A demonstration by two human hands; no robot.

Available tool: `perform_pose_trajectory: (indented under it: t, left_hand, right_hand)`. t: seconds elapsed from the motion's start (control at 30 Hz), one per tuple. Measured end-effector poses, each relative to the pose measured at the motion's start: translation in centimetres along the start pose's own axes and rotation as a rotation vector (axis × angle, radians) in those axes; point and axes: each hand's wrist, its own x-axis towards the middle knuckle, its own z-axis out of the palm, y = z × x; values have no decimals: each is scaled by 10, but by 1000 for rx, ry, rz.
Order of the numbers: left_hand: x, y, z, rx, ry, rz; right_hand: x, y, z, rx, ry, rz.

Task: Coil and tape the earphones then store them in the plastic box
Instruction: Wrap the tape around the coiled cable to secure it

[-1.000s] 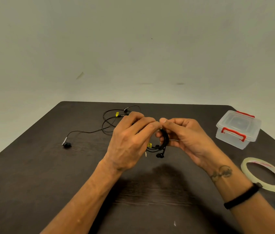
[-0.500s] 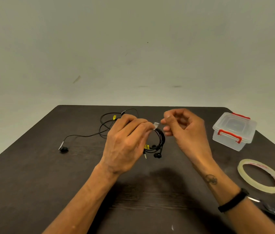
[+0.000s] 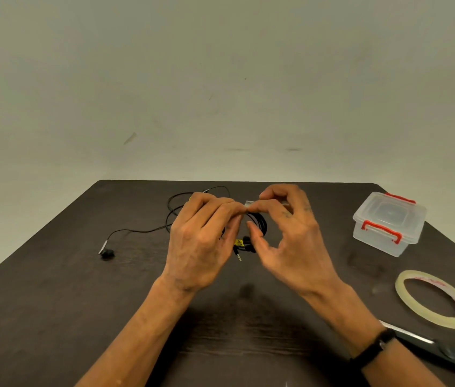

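Between both sets of fingers, above the dark wooden counter: coiled black earphones, pinched by left hand; small clear tape strip pinched at coil's top by right hand. Further left, second loose black earphone set. Far right, lidded clear plastic box with red latches, clear tape roll.

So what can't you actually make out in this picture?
- Head view: how much of the coiled earphones the left hand grips; its fingers cover that side.
- Whether the tape piece pinched by the right hand already sticks to the coil: too small.
- The dark tool: cut off by the frame's edge.
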Motion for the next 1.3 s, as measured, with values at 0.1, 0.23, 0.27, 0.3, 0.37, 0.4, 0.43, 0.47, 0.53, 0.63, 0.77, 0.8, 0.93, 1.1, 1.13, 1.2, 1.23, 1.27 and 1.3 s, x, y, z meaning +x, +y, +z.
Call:
perform_pose_trajectory:
  t: [0.1,0.23,0.27,0.3,0.37,0.4,0.43,0.47,0.53,0.63,0.77,0.8,0.93,1.1,1.13,1.2,1.23,1.27,1.3]
  left_hand:
    - [0,3,1,-2,1,11]
    - [-1,4,1,-6,-9,18]
    - [-1,3,1,-7,-15,20]
    - [-1,3,1,-7,-23,21]
    - [-1,4,1,-10,-37,18]
    - [-1,5,1,-12,-43,14]
    - [-1,5,2,-13,-48,8]
    - [-1,5,1,-16,-54,1]
    - [-1,5,1,-24,-67,-17]
    - [-1,4,1,-33,-88,-25]
    - [-1,4,1,-45,-117,-21]
    - [-1,4,2,-48,-121,-22]
    - [-2,4,2,-53,-135,-27]
    - [-1,7,2,-73,-143,-31]
    - [-1,7,2,-76,-145,-32]
    - [-1,6,2,-79,-148,-33]
    - [-1,7,2,-81,-148,-32]
    - [-1,7,2,-84,-147,-32]
    - [-1,7,2,-89,-145,-33]
  right_hand:
    - [0,1,0,42,-18,47]
    - [3,-3,-2,143,-71,144]
    - [4,-4,-2,188,-84,204]
    - [5,-6,-3,244,-103,287]
    - [6,-9,-4,376,-150,470]
    - [6,-9,-4,435,-168,532]
    - [6,-9,-3,476,-184,567]
    - [5,-9,-3,502,-201,582]
    - [4,-10,-2,543,-232,589]
    - [2,-13,1,586,-254,598]
    - [-1,-10,6,511,-220,581]
    - [-3,-9,8,480,-214,576]
    - [-7,-9,12,396,-172,564]
    - [-7,-6,11,231,-78,439]
    - [-6,-4,11,205,-70,413]
    - [-7,-3,12,132,-60,363]
    - [-7,-3,12,87,-51,337]
    - [-7,-2,12,36,-37,306]
    - [-7,-3,11,-20,-20,268]
